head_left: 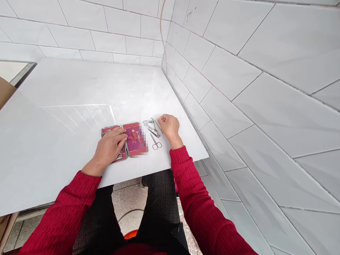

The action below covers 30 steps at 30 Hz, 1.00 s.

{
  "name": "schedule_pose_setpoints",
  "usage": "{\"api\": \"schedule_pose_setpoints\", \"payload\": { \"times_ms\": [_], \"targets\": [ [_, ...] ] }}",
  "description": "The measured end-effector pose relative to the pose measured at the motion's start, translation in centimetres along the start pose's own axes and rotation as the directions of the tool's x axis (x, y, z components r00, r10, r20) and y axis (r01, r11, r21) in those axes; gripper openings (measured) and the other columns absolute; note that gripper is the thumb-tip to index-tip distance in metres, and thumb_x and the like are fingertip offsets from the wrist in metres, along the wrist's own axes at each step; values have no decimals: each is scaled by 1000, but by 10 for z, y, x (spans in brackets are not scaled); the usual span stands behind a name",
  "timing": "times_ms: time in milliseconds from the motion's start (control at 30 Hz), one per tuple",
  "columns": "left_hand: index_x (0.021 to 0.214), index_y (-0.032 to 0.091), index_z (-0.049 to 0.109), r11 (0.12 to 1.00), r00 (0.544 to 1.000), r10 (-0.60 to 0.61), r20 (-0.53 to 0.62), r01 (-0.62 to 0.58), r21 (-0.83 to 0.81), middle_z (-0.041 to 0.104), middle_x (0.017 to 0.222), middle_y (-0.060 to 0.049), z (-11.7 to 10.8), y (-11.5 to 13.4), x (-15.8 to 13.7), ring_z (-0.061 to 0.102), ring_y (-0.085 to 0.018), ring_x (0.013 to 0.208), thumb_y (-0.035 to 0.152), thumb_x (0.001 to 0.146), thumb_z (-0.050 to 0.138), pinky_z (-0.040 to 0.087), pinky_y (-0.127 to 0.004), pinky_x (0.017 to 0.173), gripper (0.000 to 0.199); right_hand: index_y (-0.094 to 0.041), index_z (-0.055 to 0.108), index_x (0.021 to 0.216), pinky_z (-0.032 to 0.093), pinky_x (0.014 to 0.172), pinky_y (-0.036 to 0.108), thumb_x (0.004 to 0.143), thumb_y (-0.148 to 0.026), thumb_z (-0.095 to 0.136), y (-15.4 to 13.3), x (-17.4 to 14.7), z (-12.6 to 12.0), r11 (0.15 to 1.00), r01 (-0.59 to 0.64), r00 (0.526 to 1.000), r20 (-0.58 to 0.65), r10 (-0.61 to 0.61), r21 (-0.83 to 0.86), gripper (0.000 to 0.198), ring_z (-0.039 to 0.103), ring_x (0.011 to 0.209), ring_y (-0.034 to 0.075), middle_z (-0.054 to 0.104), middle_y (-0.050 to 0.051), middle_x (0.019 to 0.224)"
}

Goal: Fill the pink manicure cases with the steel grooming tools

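Observation:
An open manicure case (136, 147) with a red and purple lining lies on the table. My left hand (110, 143) rests across its left half, fingers stretched out towards the hinge, hiding much of what is in there. Small tools sit in the strap of the right half. My right hand (169, 125) is closed in a pinch right of the case; what its fingertips hold is hidden. A thin metal tool (158, 125) shows just beside them. Near it lie small scissors (156, 144), a nail clipper (153, 132) and cuticle nippers (148, 121).
The white table (66, 85) meets tiled walls (207, 71) at the back and right. A thin cable (161, 28) hangs in the corner. A framed panel (23, 72) and a brown object (5, 90) are at the far left. My legs are below the front edge.

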<state>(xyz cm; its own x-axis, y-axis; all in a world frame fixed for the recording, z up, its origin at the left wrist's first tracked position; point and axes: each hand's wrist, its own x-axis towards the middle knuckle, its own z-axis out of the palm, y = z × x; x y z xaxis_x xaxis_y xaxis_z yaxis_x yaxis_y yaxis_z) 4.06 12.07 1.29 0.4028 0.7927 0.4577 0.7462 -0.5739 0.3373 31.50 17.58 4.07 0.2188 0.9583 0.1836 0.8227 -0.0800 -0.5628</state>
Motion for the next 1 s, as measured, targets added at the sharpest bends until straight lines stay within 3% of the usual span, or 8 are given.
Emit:
{"api": "schedule_pose_setpoints", "payload": {
  "times_ms": [200, 433, 633, 867, 1000],
  "targets": [
    [102, 20, 75, 1000, 998, 7, -64, -7, 9, 72, 123, -8, -7, 5, 2, 64, -27, 121, 33, 104, 40, 53, -43, 100, 38, -21, 71, 80, 35, 61, 28, 90, -24, 55, 4, 3, -3, 997, -48, 999, -6, 48, -56, 19, 59, 69, 16, 72, 1, 78],
    [101, 21, 74, 998, 989, -66, -132, 66, 1, 73, 121, -8, -13, 6, -2, 66, -26, 117, 34, 103, 41, 53, -44, 98, 36, -21, 71, 79, 35, 62, 28, 90, -21, 54, 3, 4, 3, 996, -42, 999, 30, 45, -81, 20, 61, 72, 17, 74, 2, 81],
    [104, 21, 74, 998, 986, -67, -156, 69, 10, 72, 125, -7, -23, 14, -31, 65, -25, 120, 35, 104, 42, 53, -44, 102, 35, -21, 72, 81, 38, 65, 28, 90, -21, 55, 4, 4, 7, 995, -16, 999, 32, 20, -96, 20, 62, 75, 18, 74, 3, 83],
    [108, 21, 72, 998, 989, 26, -147, -18, 53, 71, 128, -9, -28, 31, -73, 63, -27, 127, 31, 104, 49, 53, -46, 105, 25, -21, 70, 79, 38, 64, 28, 91, -22, 55, 6, 4, 9, 998, -14, 1000, 27, 15, -59, 20, 62, 73, 18, 74, 3, 82],
    [109, 21, 72, 998, 984, -8, -180, 19, 62, 70, 131, -10, -27, 30, -84, 63, -27, 127, 30, 104, 49, 54, -47, 105, 25, -22, 69, 79, 38, 64, 28, 91, -25, 56, 8, 5, 9, 1000, -26, 1000, -8, 26, -6, 18, 61, 72, 18, 73, 2, 81]
  ]
}}
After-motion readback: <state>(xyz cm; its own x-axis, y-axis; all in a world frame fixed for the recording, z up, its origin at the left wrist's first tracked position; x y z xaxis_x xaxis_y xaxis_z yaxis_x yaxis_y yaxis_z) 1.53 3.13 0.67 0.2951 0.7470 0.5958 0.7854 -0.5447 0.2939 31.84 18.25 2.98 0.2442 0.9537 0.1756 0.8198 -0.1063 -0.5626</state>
